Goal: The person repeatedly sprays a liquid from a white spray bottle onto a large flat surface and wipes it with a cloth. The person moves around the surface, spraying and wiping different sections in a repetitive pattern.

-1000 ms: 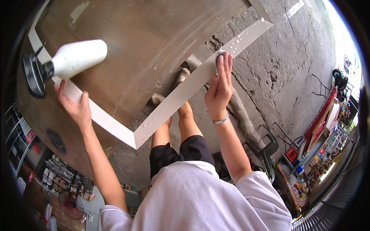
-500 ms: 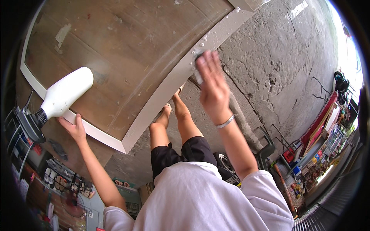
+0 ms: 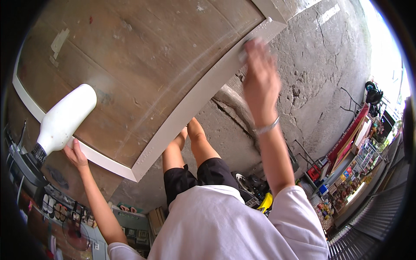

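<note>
A large flat frame with white edging point(image 3: 173, 123) lies across a brown wooden surface visible through its middle. My left hand point(image 3: 77, 157) grips its near left edge, thumb on top and fingers curling below. Along the right-hand strip, near the far corner, is my right hand point(image 3: 263, 78), blurred by motion. Its fingers press a small greyish pad-like thing point(image 3: 243, 54) against the strip; most of this is hidden beneath them. Whitish drops point(image 3: 268, 21) dot the strip beyond it. Beside my left hand, a white bottle-shaped thing point(image 3: 67, 117) with a black ribbed neck leans over the frame.
Cracked concrete floor point(image 3: 312, 91) lies to the right. A dark fan-like fitting point(image 3: 27, 162) stands at the left edge, with rows of footwear point(image 3: 56, 208) below. Crowded shelves point(image 3: 364, 160) and a red-edged stack of boards point(image 3: 346, 134) stand at the right.
My right hand has slid up the strip toward the far right corner, and drops that lay there are now gone or covered. My left hand keeps its hold; the whole view has shifted slightly.
</note>
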The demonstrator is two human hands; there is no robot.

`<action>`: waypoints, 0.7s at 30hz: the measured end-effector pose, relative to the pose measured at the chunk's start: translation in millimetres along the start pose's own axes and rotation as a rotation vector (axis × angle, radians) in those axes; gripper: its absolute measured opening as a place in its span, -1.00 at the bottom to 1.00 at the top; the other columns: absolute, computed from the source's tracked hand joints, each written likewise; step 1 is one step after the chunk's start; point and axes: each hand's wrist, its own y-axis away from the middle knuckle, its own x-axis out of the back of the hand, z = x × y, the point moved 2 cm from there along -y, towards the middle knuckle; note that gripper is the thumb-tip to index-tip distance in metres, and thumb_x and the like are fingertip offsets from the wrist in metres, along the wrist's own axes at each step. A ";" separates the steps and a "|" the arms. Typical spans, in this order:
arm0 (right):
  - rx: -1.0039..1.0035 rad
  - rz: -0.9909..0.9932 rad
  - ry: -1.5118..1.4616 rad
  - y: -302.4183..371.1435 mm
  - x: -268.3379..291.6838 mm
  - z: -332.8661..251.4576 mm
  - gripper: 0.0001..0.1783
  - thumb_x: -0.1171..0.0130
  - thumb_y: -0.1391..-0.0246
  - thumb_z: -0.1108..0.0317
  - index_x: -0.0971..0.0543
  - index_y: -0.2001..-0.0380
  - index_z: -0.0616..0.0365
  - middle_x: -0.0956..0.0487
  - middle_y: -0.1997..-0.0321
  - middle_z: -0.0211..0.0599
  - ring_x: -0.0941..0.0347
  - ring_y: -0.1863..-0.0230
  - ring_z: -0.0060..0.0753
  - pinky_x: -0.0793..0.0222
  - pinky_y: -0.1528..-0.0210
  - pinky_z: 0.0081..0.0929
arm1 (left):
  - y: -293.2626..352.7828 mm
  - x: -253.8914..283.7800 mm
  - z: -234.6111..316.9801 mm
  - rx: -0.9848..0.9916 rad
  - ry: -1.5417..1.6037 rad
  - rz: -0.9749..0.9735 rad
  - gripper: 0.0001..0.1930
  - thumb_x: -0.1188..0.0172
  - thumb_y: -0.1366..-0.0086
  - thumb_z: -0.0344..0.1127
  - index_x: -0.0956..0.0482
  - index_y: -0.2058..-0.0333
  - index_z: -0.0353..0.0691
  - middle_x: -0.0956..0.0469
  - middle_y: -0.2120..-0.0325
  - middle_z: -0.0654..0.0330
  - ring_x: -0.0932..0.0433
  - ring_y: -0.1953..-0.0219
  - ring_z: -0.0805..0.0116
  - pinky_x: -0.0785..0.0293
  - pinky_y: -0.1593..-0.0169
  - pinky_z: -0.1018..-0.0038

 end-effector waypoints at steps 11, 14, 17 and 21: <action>-0.061 -0.005 -0.052 -8.9 -5.9 9.8 -0.52 -0.05 -0.28 0.58 -0.59 -0.23 0.07 -0.54 -0.37 -0.14 -0.40 -0.46 -0.15 -0.32 -0.48 -0.07 | -1.1 7.5 -6.3 0.010 0.070 -0.083 -0.38 -0.19 -0.40 -0.38 -0.27 -0.32 -0.66 -0.37 -0.31 -0.32 -0.41 -0.33 -0.11 -0.30 -0.38 0.16; -0.123 0.038 -0.133 -26.3 -2.5 23.6 -0.47 -0.09 -0.23 0.69 -0.60 -0.23 0.05 -0.54 -0.38 -0.18 -0.43 -0.43 -0.16 -0.44 -0.42 -0.18 | 1.3 6.5 -7.0 0.039 0.071 -0.071 -0.39 -0.19 -0.40 -0.39 -0.28 -0.31 -0.66 -0.37 -0.31 -0.32 -0.41 -0.33 -0.10 -0.30 -0.38 0.16; -0.028 -0.073 -0.137 12.0 -0.9 -13.6 -0.47 -0.08 -0.25 0.65 -0.57 -0.25 0.04 -0.52 -0.40 -0.20 -0.40 -0.45 -0.17 -0.43 -0.42 -0.12 | 3.5 4.3 -9.3 0.050 0.119 -0.062 -0.39 -0.19 -0.40 -0.38 -0.28 -0.30 -0.67 -0.37 -0.31 -0.31 -0.42 -0.33 -0.10 -0.30 -0.38 0.16; -0.143 0.029 -0.089 -9.8 -8.7 29.0 -0.44 -0.09 -0.22 0.71 -0.57 -0.25 0.06 -0.55 -0.37 -0.22 -0.48 -0.38 -0.18 -0.54 -0.35 -0.21 | 4.1 5.6 -12.8 0.043 0.111 -0.082 -0.40 -0.18 -0.41 -0.39 -0.29 -0.30 -0.67 -0.39 -0.30 -0.30 -0.42 -0.33 -0.09 -0.29 -0.39 0.17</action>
